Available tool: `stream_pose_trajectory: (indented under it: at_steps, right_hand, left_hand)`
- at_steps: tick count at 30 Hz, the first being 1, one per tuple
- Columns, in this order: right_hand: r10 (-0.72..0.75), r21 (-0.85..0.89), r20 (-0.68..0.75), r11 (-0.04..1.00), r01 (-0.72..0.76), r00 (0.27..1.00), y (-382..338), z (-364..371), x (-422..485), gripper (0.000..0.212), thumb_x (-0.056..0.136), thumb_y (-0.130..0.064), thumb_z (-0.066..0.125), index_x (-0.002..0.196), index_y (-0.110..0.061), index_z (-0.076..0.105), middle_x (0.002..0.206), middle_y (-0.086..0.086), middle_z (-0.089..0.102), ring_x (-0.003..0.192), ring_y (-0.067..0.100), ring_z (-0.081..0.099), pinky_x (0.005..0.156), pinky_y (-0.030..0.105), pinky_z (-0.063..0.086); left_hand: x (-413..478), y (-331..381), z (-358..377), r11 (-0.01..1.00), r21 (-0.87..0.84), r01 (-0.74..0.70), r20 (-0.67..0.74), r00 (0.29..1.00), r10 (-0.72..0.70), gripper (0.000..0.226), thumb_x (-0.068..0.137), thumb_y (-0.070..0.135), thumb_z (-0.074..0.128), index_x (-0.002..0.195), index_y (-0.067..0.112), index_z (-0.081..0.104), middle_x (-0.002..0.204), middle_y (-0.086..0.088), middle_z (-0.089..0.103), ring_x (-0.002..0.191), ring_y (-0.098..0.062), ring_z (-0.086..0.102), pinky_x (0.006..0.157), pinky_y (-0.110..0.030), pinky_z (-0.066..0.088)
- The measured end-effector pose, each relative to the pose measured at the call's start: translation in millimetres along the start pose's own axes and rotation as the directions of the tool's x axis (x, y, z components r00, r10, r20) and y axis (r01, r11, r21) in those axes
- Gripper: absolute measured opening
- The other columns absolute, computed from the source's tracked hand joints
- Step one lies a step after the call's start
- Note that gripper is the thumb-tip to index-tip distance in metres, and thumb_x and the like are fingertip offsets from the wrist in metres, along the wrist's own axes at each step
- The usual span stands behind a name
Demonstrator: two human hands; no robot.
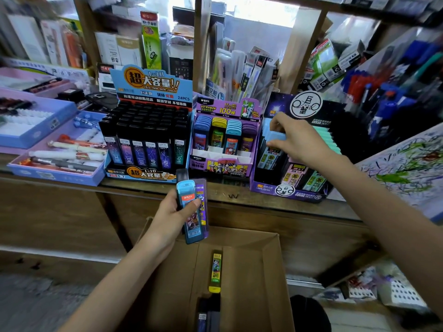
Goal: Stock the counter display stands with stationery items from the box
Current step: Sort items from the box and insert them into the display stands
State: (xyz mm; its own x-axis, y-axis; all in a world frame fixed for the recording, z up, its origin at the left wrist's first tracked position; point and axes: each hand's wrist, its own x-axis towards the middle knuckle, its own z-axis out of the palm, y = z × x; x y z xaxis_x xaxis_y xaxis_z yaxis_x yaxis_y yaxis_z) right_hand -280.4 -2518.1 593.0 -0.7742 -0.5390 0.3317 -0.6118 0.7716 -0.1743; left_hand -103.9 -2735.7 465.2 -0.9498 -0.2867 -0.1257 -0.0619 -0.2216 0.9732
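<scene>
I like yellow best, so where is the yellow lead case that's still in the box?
In the head view, the yellow plastic lead case lies lengthwise in the open brown cardboard box, low and centre, below the left hand and just above some dark cases.

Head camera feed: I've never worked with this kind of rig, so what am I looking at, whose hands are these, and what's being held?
There is no machine here: one wide-angle camera worn on a person's head looks down at their bare hands. The left hand grips a few flat plastic lead cases, the front one blue-capped, above an open brown cardboard box with a yellow-capped case lying inside. The right hand pinches a light-blue case top in the right-hand purple display stand. On the wooden counter also stand a middle purple stand with coloured cases and a blue stand of black cases.
</scene>
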Motion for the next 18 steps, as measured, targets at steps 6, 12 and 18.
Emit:
stream_pose_trajectory:
  at_steps: [6, 12, 18]
  right_hand:
    - [-0.122, -0.254, -0.089, 0.962, 0.096, 0.989, -1, 4, 0, 0.019, 0.086, -0.03, 0.065, 0.087, -0.011, 0.065, 0.087, 0.006, 0.059, 0.092, 0.028, 0.048, 0.079, 0.035, 0.033]
    - [-0.122, -0.024, -0.154, 0.993, 0.12, 0.981, -29, -2, -18, 0.013, 0.092, -0.023, 0.056, 0.094, -0.012, 0.063, 0.097, 0.001, 0.06, 0.093, 0.019, 0.049, 0.082, 0.03, 0.035]
    - [0.013, 0.633, 0.202, 0.761, -0.141, 0.979, -86, 30, -52, 0.008, 0.089, -0.034, 0.06, 0.086, -0.028, 0.065, 0.08, -0.012, 0.064, 0.073, -0.006, 0.057, 0.065, 0.008, 0.044]
  left_hand:
    - [-2, 9, 8, 0.998, 0.024, -0.053, 0.028, 0.998, 0.052, 0.032, 0.089, 0.009, 0.058, 0.12, 0.012, 0.053, 0.108, -0.007, 0.068, 0.096, -0.02, 0.067, 0.078, -0.032, 0.055]
    - [-3, 17, 15, 0.998, 0.016, -0.068, 0.059, 0.996, 0.067, 0.027, 0.088, 0.013, 0.06, 0.113, 0.021, 0.055, 0.102, 0.001, 0.069, 0.089, -0.01, 0.069, 0.064, -0.02, 0.055]
    - [-6, 23, 26, 0.996, -0.014, -0.089, 0.092, 0.992, 0.09, 0.027, 0.088, 0.01, 0.058, 0.113, 0.018, 0.056, 0.103, -0.003, 0.069, 0.091, -0.014, 0.068, 0.07, -0.026, 0.057]
